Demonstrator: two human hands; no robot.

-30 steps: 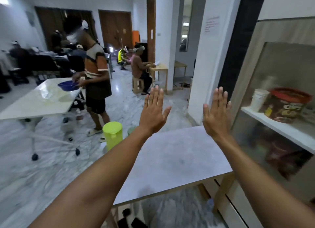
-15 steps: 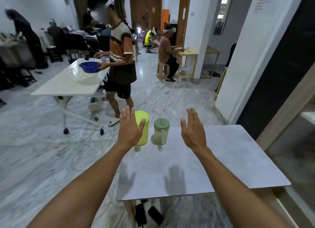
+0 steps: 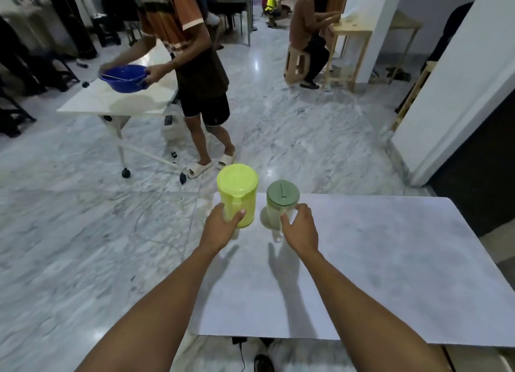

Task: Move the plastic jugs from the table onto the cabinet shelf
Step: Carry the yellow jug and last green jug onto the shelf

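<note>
Two plastic jugs stand at the far left corner of the grey table (image 3: 390, 260). The yellow-green jug (image 3: 240, 189) with a matching lid is on the left; my left hand (image 3: 220, 227) wraps its near side at the handle. Right of it is a clear jug with a green lid (image 3: 282, 197); my right hand (image 3: 299, 228) has thumb and fingers closed on its near side. Both jugs rest upright on the table. The cabinet shelf is out of view.
A person in a striped shirt (image 3: 195, 65) stands just beyond the jugs holding a blue bowl (image 3: 125, 78) over a white wheeled table (image 3: 111, 104). A white pillar (image 3: 459, 79) stands to the right. Marble floor surrounds the table; a seated person is at the far back.
The view swung down and left from the cabinet to the table. Both hands went from raised and flat to reaching forward and closing on the two jugs.
</note>
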